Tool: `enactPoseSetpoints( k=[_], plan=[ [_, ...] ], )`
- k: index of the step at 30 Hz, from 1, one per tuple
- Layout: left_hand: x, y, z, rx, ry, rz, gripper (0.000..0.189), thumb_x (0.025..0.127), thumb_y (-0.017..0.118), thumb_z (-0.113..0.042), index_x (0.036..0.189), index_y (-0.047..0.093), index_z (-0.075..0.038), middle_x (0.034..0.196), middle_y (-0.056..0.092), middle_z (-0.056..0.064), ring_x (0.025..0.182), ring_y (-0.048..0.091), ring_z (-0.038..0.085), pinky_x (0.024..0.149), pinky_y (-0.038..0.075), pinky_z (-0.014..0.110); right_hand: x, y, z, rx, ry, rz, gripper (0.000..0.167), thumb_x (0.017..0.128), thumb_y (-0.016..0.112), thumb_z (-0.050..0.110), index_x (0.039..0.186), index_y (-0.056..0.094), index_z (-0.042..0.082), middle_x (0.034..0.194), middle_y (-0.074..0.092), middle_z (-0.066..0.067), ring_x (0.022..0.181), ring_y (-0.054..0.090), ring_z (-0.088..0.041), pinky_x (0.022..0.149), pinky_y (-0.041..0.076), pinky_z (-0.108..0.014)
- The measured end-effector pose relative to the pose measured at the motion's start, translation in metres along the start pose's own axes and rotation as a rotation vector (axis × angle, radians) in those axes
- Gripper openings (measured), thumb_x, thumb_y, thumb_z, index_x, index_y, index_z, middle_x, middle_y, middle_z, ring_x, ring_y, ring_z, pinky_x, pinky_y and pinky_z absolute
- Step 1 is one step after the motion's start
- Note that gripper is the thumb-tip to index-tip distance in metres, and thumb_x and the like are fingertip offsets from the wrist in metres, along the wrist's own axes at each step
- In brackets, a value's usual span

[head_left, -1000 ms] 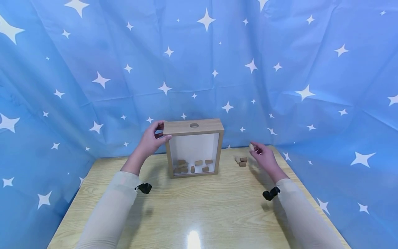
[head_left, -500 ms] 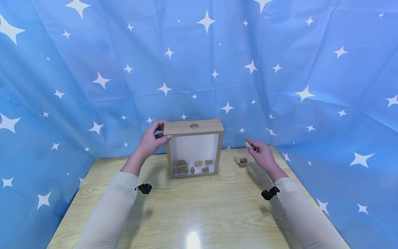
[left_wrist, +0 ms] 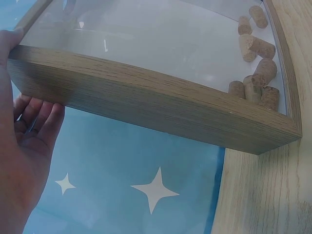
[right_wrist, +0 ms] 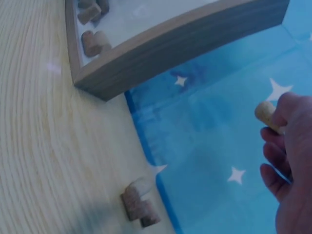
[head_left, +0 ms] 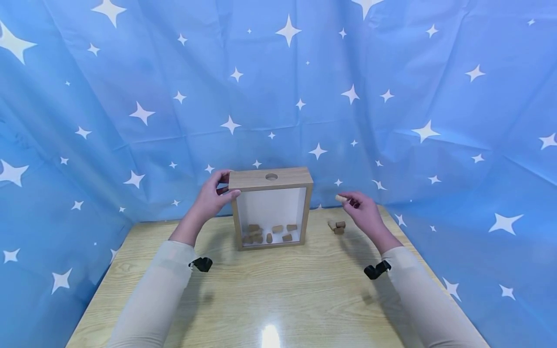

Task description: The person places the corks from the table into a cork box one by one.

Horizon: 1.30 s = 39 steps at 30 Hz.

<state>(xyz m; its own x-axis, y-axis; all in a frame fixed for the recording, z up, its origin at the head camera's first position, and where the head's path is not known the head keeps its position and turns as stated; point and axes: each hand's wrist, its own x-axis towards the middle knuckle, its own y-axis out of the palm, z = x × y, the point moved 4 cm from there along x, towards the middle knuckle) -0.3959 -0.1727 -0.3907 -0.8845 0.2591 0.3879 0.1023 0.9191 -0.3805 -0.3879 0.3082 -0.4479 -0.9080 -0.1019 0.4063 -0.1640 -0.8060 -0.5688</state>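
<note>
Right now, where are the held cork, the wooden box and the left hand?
Held cork (right_wrist: 264,111), right wrist view: exposed end.
Wooden box (head_left: 252,180), head view: top panel.
Left hand (left_wrist: 25,155), left wrist view: palm.

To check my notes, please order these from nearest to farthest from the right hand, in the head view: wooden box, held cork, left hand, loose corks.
1. Held cork: pinched in the right hand.
2. Loose corks: lower left, on the table.
3. Wooden box: farther left, upright.
4. Left hand: gripping the box's left side.

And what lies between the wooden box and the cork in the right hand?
Nothing: in the head view, only starry cloth shows behind the gap from box to held cork. Loose corks lie lower, on the table.
</note>
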Motion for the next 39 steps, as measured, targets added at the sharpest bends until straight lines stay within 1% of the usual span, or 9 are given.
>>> enactPoseSetpoints(
  k=[6,13,18,22,27,32,39],
  plan=[
    [0.0,0.0,0.001,0.003,0.004,0.0,0.068,0.102,0.083,-0.031,0.158,0.051,-0.008,0.144,0.056,0.017,0.14,0.056,0.037,0.122,0.046,0.056,0.003,-0.001,0.016,0.021,-0.005,-0.019,0.026,0.11,0.07,0.017,0.134,0.077,0.01,0.101,0.071,-0.01,0.085,0.062,-0.025,0.062,0.051,-0.029],
    [0.0,0.0,0.0,0.0,0.009,-0.004,0.068,0.102,0.083,-0.03,0.157,0.051,-0.008,0.144,0.055,0.018,0.138,0.055,0.037,0.123,0.045,0.055,0.007,-0.006,0.038,0.071,-0.024,-0.057,0.023,0.109,0.073,0.018,0.128,0.077,0.006,0.096,0.069,-0.013,0.083,0.061,-0.022,0.063,0.05,-0.025],
    [0.001,0.001,0.0,-0.009,0.011,0.002,0.066,0.102,0.083,-0.03,0.156,0.052,-0.007,0.144,0.055,0.018,0.138,0.056,0.036,0.122,0.045,0.055,0.011,-0.01,0.047,0.091,-0.046,-0.084,0.021,0.108,0.076,0.019,0.125,0.078,0.006,0.092,0.068,-0.012,0.08,0.06,-0.02,0.062,0.048,-0.024],
    [0.002,0.001,-0.001,-0.013,0.012,0.002,0.066,0.102,0.083,-0.028,0.156,0.052,-0.005,0.143,0.055,0.019,0.137,0.055,0.037,0.123,0.044,0.055,0.014,-0.013,0.055,0.106,-0.074,-0.104,0.021,0.107,0.077,0.02,0.125,0.079,0.008,0.092,0.068,-0.011,0.08,0.061,-0.022,0.062,0.049,-0.025],
    [0.001,0.001,-0.001,-0.014,0.009,0.0,0.066,0.102,0.083,-0.028,0.156,0.052,-0.005,0.143,0.055,0.019,0.138,0.055,0.037,0.123,0.044,0.056,0.017,-0.015,0.068,0.107,-0.082,-0.11,0.021,0.107,0.078,0.02,0.124,0.079,0.008,0.095,0.069,-0.011,0.083,0.062,-0.022,0.061,0.049,-0.025],
    [0.002,0.001,-0.001,-0.014,0.011,-0.002,0.065,0.102,0.083,-0.028,0.156,0.052,-0.006,0.142,0.056,0.019,0.137,0.056,0.037,0.123,0.044,0.056,0.02,-0.017,0.082,0.101,-0.094,-0.114,0.021,0.107,0.078,0.019,0.124,0.078,0.007,0.099,0.07,-0.011,0.088,0.063,-0.021,0.065,0.049,-0.025],
    [0.001,0.0,-0.001,-0.002,0.013,-0.003,0.067,0.102,0.083,-0.029,0.156,0.052,-0.006,0.143,0.056,0.018,0.137,0.056,0.036,0.123,0.044,0.056,0.023,-0.019,0.096,0.104,-0.108,-0.119,0.02,0.106,0.079,0.02,0.123,0.078,0.008,0.099,0.071,-0.009,0.089,0.064,-0.021,0.065,0.049,-0.026]
  ],
)
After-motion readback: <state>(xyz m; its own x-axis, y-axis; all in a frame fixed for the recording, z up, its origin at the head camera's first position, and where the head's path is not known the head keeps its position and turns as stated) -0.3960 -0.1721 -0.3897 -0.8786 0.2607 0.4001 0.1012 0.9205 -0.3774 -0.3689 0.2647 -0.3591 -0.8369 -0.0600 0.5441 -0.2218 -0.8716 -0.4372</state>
